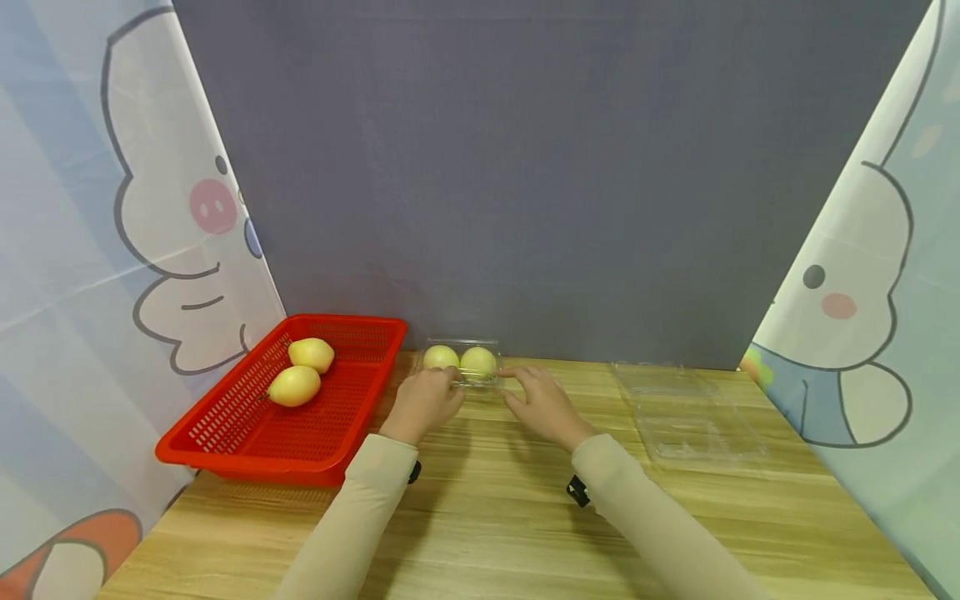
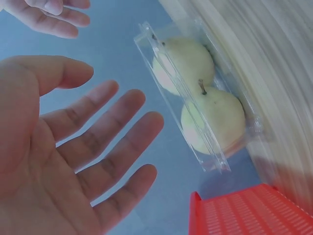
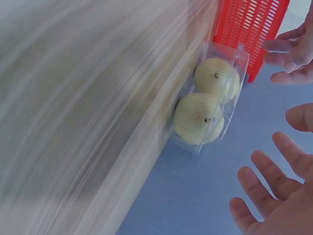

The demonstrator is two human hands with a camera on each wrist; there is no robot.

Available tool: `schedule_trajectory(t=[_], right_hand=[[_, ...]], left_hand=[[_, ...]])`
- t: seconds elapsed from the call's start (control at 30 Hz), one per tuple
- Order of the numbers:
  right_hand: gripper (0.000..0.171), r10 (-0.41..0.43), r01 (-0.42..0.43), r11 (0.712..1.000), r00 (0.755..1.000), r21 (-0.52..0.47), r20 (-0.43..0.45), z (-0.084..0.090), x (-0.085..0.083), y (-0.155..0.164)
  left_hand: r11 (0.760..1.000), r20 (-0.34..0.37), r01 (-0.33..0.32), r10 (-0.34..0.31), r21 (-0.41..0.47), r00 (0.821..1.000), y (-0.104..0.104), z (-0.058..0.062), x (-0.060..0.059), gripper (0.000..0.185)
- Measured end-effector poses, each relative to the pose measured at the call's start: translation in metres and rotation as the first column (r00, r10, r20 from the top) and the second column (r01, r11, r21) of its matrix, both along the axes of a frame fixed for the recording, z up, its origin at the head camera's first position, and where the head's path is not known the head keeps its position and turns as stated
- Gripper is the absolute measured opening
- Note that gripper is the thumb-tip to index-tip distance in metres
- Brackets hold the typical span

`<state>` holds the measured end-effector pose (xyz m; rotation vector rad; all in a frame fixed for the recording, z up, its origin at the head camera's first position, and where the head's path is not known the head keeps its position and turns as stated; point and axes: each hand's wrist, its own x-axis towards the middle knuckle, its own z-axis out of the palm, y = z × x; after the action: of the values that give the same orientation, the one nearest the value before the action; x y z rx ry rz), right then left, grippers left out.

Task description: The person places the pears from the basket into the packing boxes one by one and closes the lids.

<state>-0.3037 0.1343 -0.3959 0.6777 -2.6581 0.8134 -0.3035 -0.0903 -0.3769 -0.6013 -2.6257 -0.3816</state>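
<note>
Two pale yellow pears [image 1: 477, 362] sit side by side in a clear plastic clamshell box [image 2: 215, 139] at the back of the table. The box seems to be closed over them. My left hand [image 1: 426, 403] is just in front of the box's left end, fingers spread and loosely bent in the left wrist view. On the other side, my right hand [image 1: 549, 406] is by the box's right front corner, its fingers [image 3: 259, 191] apart and relaxed. Both wrist views show a gap between the hands and the box, and neither hand holds anything.
A red plastic basket [image 1: 390, 333] with two more pears [image 1: 294, 386] stands at the left. On the right, clear plastic packaging [image 1: 693, 417] lies on the wooden table [image 1: 495, 533]. A grey panel [image 1: 495, 167] rises behind the table, with printed curtains at both sides.
</note>
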Motion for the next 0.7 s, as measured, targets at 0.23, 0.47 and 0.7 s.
schedule_trajectory(t=[0.23,0.47,0.7], right_hand=[[0.036,-0.005,0.005,1.000,1.000,-0.013,0.010,0.002,0.008,0.017],[0.032,-0.028,0.028,0.999,1.000,-0.021,0.009,0.003,0.015,0.036],[0.030,-0.026,0.026,1.000,0.999,-0.005,-0.032,-0.001,0.021,0.054]], left_hand=[[0.999,0.023,0.034,-0.034,-0.024,0.999,0.010,0.001,0.004,0.023],[0.997,0.017,0.044,-0.043,-0.059,0.999,0.020,-0.002,0.005,0.023],[0.995,-0.023,0.068,-0.069,-0.067,0.997,0.034,-0.006,0.006,0.017]])
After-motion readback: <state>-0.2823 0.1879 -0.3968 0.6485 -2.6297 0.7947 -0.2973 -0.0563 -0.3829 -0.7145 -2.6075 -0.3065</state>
